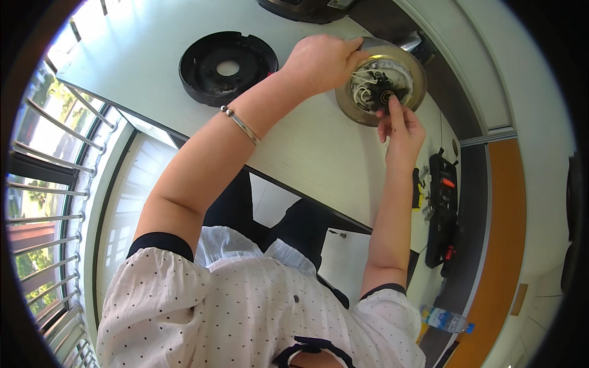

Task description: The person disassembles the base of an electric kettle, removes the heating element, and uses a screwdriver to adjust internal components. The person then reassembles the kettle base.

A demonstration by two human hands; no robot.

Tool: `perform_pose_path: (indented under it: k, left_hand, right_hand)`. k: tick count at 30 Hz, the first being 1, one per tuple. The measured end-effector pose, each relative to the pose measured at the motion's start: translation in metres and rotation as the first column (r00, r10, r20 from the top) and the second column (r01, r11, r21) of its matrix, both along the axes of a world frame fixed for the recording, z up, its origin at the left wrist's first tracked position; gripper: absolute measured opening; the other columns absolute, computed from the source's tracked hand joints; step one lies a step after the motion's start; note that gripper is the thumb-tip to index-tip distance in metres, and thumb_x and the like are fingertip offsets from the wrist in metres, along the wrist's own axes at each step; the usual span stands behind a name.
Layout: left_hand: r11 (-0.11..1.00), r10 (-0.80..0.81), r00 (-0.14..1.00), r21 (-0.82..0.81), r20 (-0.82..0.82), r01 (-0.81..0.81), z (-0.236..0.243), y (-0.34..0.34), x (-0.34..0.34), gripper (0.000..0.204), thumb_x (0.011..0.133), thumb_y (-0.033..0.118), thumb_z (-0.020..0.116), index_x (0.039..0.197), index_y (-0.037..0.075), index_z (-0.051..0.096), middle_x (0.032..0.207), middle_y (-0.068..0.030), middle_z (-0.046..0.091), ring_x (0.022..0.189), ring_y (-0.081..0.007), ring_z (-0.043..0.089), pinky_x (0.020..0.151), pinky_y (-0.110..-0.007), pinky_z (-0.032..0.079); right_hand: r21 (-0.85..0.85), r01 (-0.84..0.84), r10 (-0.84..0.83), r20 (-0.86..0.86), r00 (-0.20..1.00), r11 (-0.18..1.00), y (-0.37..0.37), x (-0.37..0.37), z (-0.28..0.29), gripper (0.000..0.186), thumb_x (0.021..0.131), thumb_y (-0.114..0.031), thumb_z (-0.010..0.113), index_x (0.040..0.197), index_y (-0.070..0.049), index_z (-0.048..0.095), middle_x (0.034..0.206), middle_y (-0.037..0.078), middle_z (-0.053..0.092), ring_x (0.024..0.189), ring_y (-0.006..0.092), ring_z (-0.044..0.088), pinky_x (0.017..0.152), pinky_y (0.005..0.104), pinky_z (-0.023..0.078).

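What looks like an overturned metal electric kettle (418, 73) lies at the far right of the table with its underside up. White wires (362, 93) and a round black connector (386, 95) show inside its uncovered base. My left hand (322, 61) grips the kettle's far left rim with closed fingers. From the near side, my right hand (402, 129) holds the black connector, its index finger on top; the other fingertips are partly hidden beneath. A round black base cover (193, 76) with a hole in its middle rests to the left, apart from both hands.
The pale table (307, 144) has its front edge close to my lap. An open black tool case (443, 202) lies to the right, with yellow-and-black pliers (417, 187) beside it. A dark appliance (304, 9) stands at the back. A clear bottle (451, 320) is at the lower right.
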State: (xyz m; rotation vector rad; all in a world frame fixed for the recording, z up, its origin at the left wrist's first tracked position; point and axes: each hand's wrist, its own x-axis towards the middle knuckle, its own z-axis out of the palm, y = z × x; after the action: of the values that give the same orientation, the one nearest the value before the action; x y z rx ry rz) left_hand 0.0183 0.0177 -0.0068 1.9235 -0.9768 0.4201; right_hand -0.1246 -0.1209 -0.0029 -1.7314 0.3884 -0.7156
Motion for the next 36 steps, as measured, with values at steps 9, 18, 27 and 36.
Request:
perform_pose_path:
  k: [9,18,27,36]
  left_hand:
    - [0.996,-0.005,0.999,-0.093,0.045,0.009,-0.008,-0.008,0.008,0.037,0.093,0.037,0.046,0.107,0.008,0.065,0.079,-0.0149,0.066,0.076,-0.0348,0.062,0.068,-0.044,0.05]
    - [0.995,0.0,0.998,-0.098,0.066,0.007,-0.007,-0.005,0.007,0.039,0.093,0.037,0.046,0.109,0.007,0.064,0.081,-0.0158,0.066,0.078,-0.0355,0.061,0.069,-0.044,0.05]
    - [0.996,-0.012,0.998,-0.09,0.065,0.018,-0.009,-0.003,0.008,0.039,0.094,0.036,0.046,0.11,0.006,0.064,0.079,-0.0168,0.065,0.078,-0.0361,0.061,0.07,-0.044,0.049]
    - [0.999,-0.012,0.997,-0.05,0.076,0.016,-0.008,-0.001,0.005,0.039,0.095,0.032,0.046,0.118,0.004,0.06,0.083,-0.0175,0.065,0.08,-0.035,0.06,0.073,-0.043,0.048]
  right_hand:
    - [0.038,-0.037,0.036,0.017,0.999,0.999,-0.001,0.002,0.001,0.027,0.09,-0.024,0.064,0.086,0.003,0.061,0.073,0.01,0.062,0.047,0.0083,0.045,0.04,0.021,0.03]
    - [0.06,-0.033,0.032,0.015,0.999,0.998,-0.003,0.005,0.006,0.027,0.089,-0.023,0.065,0.077,0.001,0.06,0.067,0.008,0.061,0.043,0.0082,0.047,0.037,0.0215,0.03]
    - [0.029,0.005,-0.004,-0.039,0.999,1.0,0.006,0.003,0.006,0.028,0.089,-0.025,0.065,0.085,0.003,0.062,0.071,0.009,0.061,0.047,0.0088,0.047,0.039,0.0212,0.031]
    - [0.12,-0.06,0.065,-0.046,0.997,0.991,-0.005,0.003,0.008,0.029,0.087,-0.026,0.067,0.083,0.002,0.062,0.071,0.009,0.062,0.045,0.0078,0.044,0.039,0.0206,0.03]
